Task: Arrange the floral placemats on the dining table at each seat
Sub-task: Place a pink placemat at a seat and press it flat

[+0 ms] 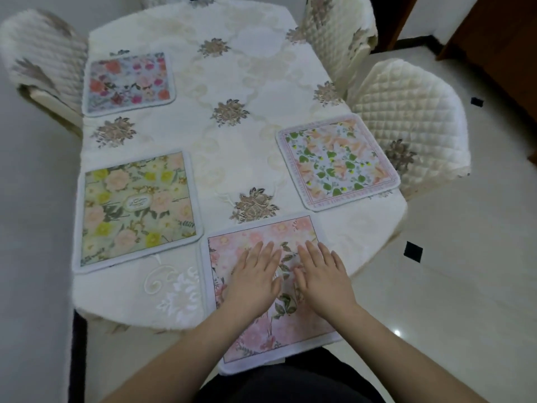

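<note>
At the near edge of the cream embroidered-cloth worktop (pixel 247 82) lay the pink rose-printed square placemat (pixel 261 338), its front edge hanging a little past the rim towards the person; both hands rested flat on its middle, the left hand (pixel 255 274) and the right hand (pixel 322 274) side by side, fingers straight and released, pressing rather than gripping anything. Three more mats were already down: a yellow-and-peach flowered placemat (pixel 136 210) just beside the pink one on the left, a small red-and-pink blossom placemat (pixel 128 82) further up that side, and a peach-and-green leaf-printed placemat (pixel 337 161) on the right, in front of a quilted cream chair (pixel 412 117). The step in hand looked to be smoothing and squaring the last mat; to do it well, the palms should probably slide it slightly away from the body so that no edge overhangs, then turn it until its sides run parallel with the worktop's border (it sat somewhat skewed); light, even pressure would keep the cloth beneath from bunching. A second quilted chair (pixel 337 33) at the far right seemed to have no mat before it.
</note>
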`<state>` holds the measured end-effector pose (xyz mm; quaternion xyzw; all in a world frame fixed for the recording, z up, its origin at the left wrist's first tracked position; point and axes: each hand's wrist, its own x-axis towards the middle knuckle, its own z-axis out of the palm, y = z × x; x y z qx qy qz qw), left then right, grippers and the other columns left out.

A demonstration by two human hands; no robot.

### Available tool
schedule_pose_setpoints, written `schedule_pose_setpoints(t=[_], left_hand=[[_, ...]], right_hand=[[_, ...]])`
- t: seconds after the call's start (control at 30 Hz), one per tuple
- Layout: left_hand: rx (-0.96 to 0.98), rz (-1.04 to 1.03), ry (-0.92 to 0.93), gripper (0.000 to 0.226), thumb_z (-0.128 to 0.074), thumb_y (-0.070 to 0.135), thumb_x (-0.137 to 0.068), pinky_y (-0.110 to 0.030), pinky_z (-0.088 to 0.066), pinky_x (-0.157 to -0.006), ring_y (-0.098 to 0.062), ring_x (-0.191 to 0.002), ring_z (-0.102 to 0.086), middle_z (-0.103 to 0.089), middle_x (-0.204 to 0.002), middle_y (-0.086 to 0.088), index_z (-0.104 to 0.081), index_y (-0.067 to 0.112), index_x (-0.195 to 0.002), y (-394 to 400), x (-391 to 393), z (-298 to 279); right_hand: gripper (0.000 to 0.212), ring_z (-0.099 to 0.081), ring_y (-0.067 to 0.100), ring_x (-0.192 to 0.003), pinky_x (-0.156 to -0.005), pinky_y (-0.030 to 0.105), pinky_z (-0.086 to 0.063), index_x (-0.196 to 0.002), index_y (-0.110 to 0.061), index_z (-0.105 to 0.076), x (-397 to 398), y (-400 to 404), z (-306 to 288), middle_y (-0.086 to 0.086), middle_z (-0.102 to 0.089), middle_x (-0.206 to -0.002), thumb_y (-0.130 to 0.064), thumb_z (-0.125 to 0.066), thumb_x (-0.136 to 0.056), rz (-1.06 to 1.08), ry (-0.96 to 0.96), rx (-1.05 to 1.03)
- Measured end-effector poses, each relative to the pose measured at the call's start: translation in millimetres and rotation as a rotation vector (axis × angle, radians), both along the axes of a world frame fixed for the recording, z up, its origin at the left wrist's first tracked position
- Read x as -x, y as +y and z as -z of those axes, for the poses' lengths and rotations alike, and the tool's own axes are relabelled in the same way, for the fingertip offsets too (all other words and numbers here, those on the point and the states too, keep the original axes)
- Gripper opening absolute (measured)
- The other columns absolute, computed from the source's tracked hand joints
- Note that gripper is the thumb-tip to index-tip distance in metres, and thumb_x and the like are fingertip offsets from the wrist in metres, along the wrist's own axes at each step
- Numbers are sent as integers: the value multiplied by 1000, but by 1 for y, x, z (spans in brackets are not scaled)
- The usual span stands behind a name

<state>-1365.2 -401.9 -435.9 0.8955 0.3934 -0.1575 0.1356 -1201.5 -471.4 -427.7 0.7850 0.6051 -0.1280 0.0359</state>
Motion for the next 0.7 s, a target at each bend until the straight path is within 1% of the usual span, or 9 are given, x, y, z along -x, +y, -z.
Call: schedule_pose_setpoints(t=[0.07,0.13,0.23,0.27,0.3,0.37,0.43,0.6,0.7], left_hand=[[-11,-63,7,72,-5,53,-95,-45,-1,-122,-27,-155,-8,-11,-167,-4,-17,21,-160,-3,1,3],[-16,-140,-20,72,-12,52,-95,-48,-16,-121,-28,-151,-23,-27,-163,-5,-33,20,-156,-10,0,10],[31,-227,-19,66,-23,50,-96,-52,-37,-114,-28,-147,-34,-32,-161,-5,-32,21,-155,-23,1,25],[17,-248,-35,64,-28,49,-97,-51,-41,-111,-28,-145,-38,-34,-160,-5,-31,22,-155,-27,1,30],[9,-261,-47,64,-30,49,-98,-50,-38,-114,-27,-146,-36,-33,-161,-4,-26,23,-156,-31,1,36],[-17,-262,-63,63,-29,50,-101,-46,-22,-120,-24,-150,-27,-24,-165,-2,-16,26,-159,-35,3,44],[-29,-259,-73,63,-25,52,-104,-43,-12,-119,-22,-152,-19,-16,-167,1,-11,29,-160,-35,5,48],[-43,-288,-57,60,-16,55,-105,-40,-7,-122,-18,-154,-9,-6,-168,5,-1,34,-160,-41,10,48],[-65,-301,-51,58,-13,53,-106,-40,-7,-121,-18,-154,-9,-8,-168,4,-4,34,-160,-48,11,48]], right_hand=[[56,-56,29,-126,-102,46,-45,-133,-15,-61,-4,3,8,5,-61,-135,-43,-37,-90,-66,16,-3],[55,-57,30,-124,-101,46,-46,-130,-13,-62,-8,3,16,7,-62,-133,-43,-40,-90,-137,55,-8],[57,-58,30,-124,-102,46,-47,-128,-14,-64,-14,0,27,8,-61,-135,-45,-38,-89,-242,106,45],[59,-57,30,-125,-104,47,-45,-131,-14,-63,-17,-1,30,9,-58,-138,-46,-38,-88,-272,114,61],[61,-55,30,-127,-108,48,-40,-134,-14,-60,-21,-3,35,10,-55,-141,-47,-38,-87,-299,125,69],[65,-49,30,-133,-110,49,-28,-142,-16,-52,-30,-8,42,9,-48,-148,-50,-38,-88,-351,144,74],[66,-43,27,-138,-110,47,-23,-145,-20,-47,-37,-9,46,6,-42,-153,-55,-37,-90,-377,156,86],[70,-31,21,-142,-112,44,-20,-149,-25,-40,-49,-5,52,2,-37,-156,-64,-33,-92,-418,168,122],[72,-35,21,-143,-112,43,-19,-151,-25,-35,-53,-5,53,1,-34,-157,-66,-33,-92,-432,167,118]])
